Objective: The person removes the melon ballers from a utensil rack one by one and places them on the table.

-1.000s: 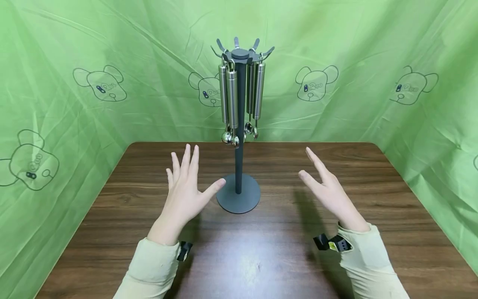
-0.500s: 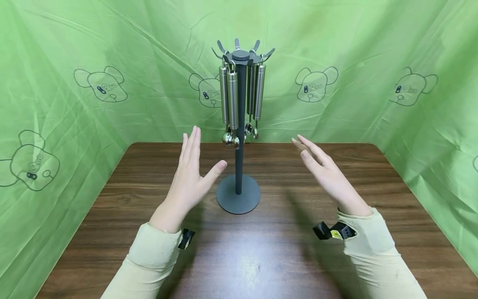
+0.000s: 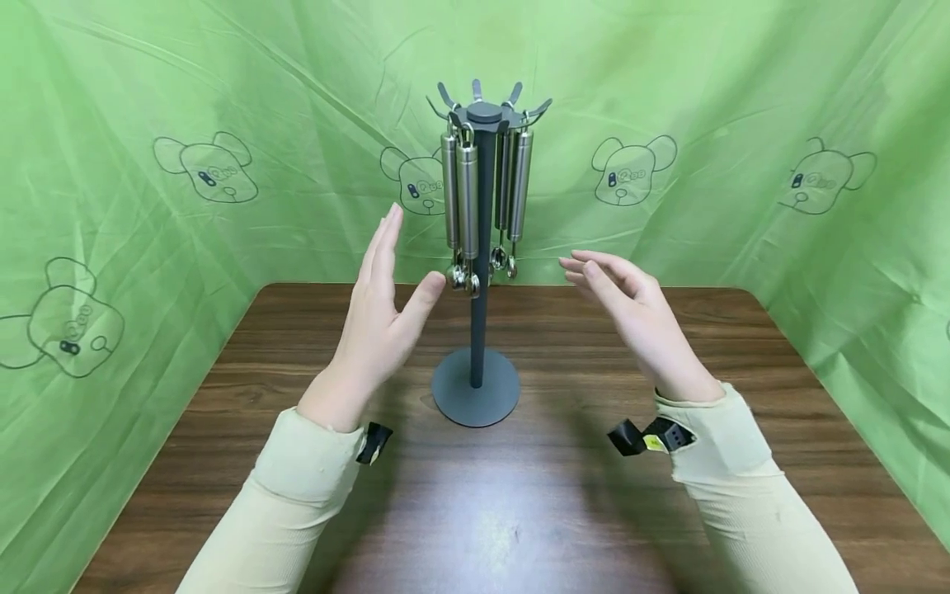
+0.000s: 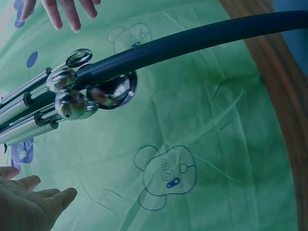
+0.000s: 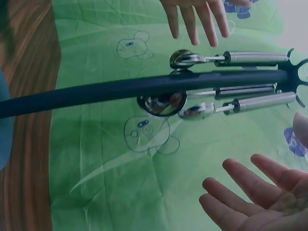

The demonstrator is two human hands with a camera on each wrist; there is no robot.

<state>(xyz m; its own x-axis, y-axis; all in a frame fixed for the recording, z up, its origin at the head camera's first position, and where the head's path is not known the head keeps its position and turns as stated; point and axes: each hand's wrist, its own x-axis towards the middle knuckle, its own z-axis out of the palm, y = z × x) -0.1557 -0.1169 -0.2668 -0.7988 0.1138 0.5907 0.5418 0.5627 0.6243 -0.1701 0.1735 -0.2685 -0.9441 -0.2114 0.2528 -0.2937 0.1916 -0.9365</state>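
A dark grey utensil stand (image 3: 478, 330) rises from a round base (image 3: 475, 412) on the table. From its crown of hooks (image 3: 486, 114) hang several steel utensils (image 3: 468, 202) with thick cylindrical handles and small shiny, rounded spoon-like heads (image 5: 187, 59); their exact kind cannot be told. My left hand (image 3: 374, 322) is raised left of the stand, fingers straight and thumb spread, near the hanging heads but not gripping them. To the right, my right hand (image 3: 641, 318) hovers with relaxed, slightly bent fingers, apart from the stand. Both hands hold nothing.
The stand is on a dark wood-grain table (image 3: 245, 396). Green cloth (image 3: 312, 99) printed with bear-head outlines surrounds the table's back and sides. Small black cameras sit at the left cuff (image 3: 373, 443) and right cuff (image 3: 646, 436).
Both hands have risen from lower over the table toward the height of the hanging utensils. The left fingers have drawn together, and the right hand has moved inward. The stand and utensils stay put.
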